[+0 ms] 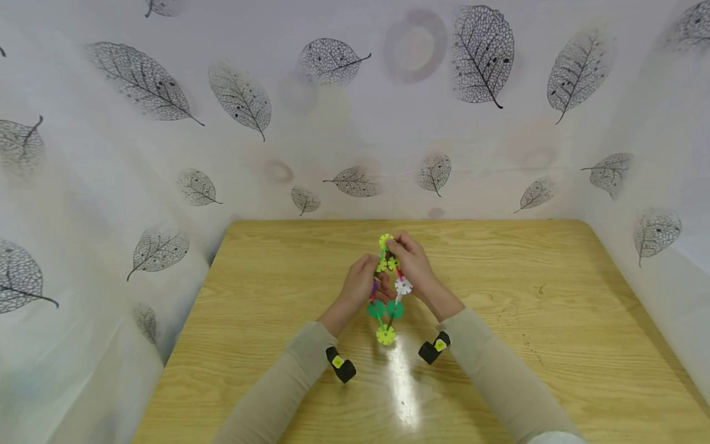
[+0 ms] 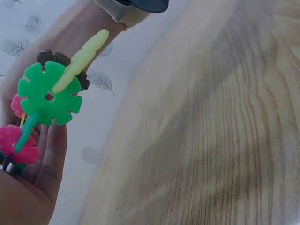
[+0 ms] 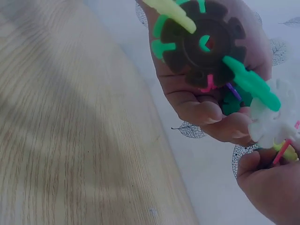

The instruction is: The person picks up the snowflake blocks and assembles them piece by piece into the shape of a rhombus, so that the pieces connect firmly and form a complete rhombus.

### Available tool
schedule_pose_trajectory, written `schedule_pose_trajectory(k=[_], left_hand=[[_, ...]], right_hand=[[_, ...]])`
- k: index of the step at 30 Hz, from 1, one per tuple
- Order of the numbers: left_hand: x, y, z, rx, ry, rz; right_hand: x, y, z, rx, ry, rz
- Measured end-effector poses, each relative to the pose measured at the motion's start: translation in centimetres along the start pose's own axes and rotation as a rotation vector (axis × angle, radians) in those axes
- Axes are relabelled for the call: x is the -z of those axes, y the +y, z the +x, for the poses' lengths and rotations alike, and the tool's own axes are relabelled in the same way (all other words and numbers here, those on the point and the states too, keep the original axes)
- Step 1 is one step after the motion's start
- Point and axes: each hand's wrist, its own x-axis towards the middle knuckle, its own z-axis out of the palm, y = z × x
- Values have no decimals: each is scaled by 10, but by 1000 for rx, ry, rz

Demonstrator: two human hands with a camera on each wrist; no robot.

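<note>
Both hands hold up a loop of interlocking slotted plastic discs [image 1: 395, 309] above the table. At the loop's upper left, my left hand [image 1: 355, 288] grips it with thumb and fingers. Higher on the other side, my right hand [image 1: 417, 268] pinches it beside the top yellow disc [image 1: 385, 239]. A white disc [image 1: 403, 286] sits on the loop's right side, and another yellow disc [image 1: 385, 335] hangs lowest. The left wrist view shows a green disc [image 2: 40, 101] and a pink disc [image 2: 18, 145] near the palm. A brown disc [image 3: 185, 51] appears large in the right wrist view.
Under the hands lies a wood-grain table [image 1: 266, 296] with rounded far corners. A pale cloth with leaf prints [image 1: 377, 123] hangs behind it and along both sides. Black wrist cameras [image 1: 341, 365] are strapped over the beige sleeves.
</note>
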Motion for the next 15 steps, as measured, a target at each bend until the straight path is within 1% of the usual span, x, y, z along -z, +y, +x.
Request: schedule_pose_trajectory(k=[5, 9, 11, 15], left_hand=[[-2, 2, 0, 3, -11, 2], [-1, 4, 1, 0, -26, -1], [0, 5, 1, -3, -30, 0], [2, 5, 0, 0, -37, 4]], right_hand=[[1, 2, -1, 21, 6, 6], [1, 3, -1, 35, 8, -25], [1, 3, -1, 26, 5, -39], [3, 2, 0, -34, 12, -56]])
